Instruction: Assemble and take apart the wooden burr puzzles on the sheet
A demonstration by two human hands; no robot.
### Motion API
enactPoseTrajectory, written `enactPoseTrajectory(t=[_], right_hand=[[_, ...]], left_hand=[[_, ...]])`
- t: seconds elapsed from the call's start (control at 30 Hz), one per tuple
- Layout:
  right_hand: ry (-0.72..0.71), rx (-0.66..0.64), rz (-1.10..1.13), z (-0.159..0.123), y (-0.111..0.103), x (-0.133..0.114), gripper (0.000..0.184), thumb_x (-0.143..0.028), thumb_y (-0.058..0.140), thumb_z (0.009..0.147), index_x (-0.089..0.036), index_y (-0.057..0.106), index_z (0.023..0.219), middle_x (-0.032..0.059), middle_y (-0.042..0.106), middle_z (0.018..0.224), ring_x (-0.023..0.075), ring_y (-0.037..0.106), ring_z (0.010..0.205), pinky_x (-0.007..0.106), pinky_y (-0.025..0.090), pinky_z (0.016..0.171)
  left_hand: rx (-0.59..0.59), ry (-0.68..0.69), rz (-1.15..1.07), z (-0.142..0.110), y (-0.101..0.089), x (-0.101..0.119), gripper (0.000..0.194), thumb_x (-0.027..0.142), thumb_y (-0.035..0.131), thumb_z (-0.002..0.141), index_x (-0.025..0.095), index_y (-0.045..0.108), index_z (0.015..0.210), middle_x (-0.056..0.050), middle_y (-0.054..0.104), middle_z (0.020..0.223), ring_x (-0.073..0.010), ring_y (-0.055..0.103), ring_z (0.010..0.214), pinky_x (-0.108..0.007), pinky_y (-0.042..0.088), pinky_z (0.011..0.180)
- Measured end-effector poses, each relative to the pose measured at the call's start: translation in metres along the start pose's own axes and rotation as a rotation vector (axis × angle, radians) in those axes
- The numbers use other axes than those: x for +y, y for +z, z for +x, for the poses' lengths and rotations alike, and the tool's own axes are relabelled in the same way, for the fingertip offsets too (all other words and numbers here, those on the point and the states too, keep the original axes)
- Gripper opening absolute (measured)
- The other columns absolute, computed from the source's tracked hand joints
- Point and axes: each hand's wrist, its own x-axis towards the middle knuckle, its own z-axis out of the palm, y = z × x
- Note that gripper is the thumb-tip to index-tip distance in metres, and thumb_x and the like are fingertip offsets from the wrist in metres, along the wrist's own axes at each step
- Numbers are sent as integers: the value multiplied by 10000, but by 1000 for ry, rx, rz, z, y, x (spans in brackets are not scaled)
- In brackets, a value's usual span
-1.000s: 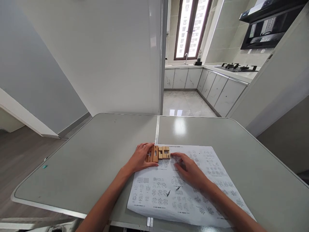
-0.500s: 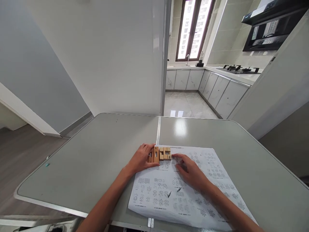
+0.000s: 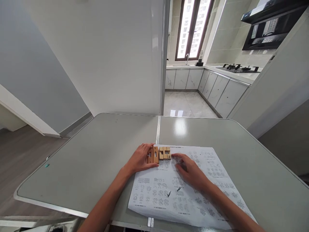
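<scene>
A row of notched wooden puzzle blocks (image 3: 159, 154) lies on the top left corner of a printed sheet of diagrams (image 3: 188, 187) on the grey table (image 3: 96, 161). My left hand (image 3: 140, 159) curls round the left end of the row, fingers on top and thumb against the near side of the darker blocks. My right hand (image 3: 190, 170) rests on the sheet, its fingers reaching to the right end of the lighter blocks and touching them.
A metal seam (image 3: 157, 130) runs down the table's middle. A small teal spot (image 3: 47, 165) sits near the left edge. Beyond the table a white wall panel (image 3: 108, 54) stands, and a kitchen with cabinets (image 3: 217, 87) opens at the back right.
The blocks and both hands stay almost still; only the view shifts slightly between the frames.
</scene>
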Motion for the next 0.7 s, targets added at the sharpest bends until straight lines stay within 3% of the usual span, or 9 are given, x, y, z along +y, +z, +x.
enactPoseTrajectory(t=[0.13,0.7], right_hand=[[13,-5,-10,0,-1,-2,438,-245,497,989,-285,564,1421,75,623,1439,260,641,1184,455,525,1046],[-7,13,-4,2,-2,-4,414,-230,505,982,-282,595,1383,79,644,1408,251,665,1147,432,542,1014]], left_hand=[[-7,-24,-16,-5,-5,-4,985,615,879,734,277,417,1535,-127,617,1400,-357,555,1306,-519,462,1118],[14,30,54,2,1,-1,937,656,856,740,254,474,1495,-125,661,1320,-337,613,1223,-503,501,1065]])
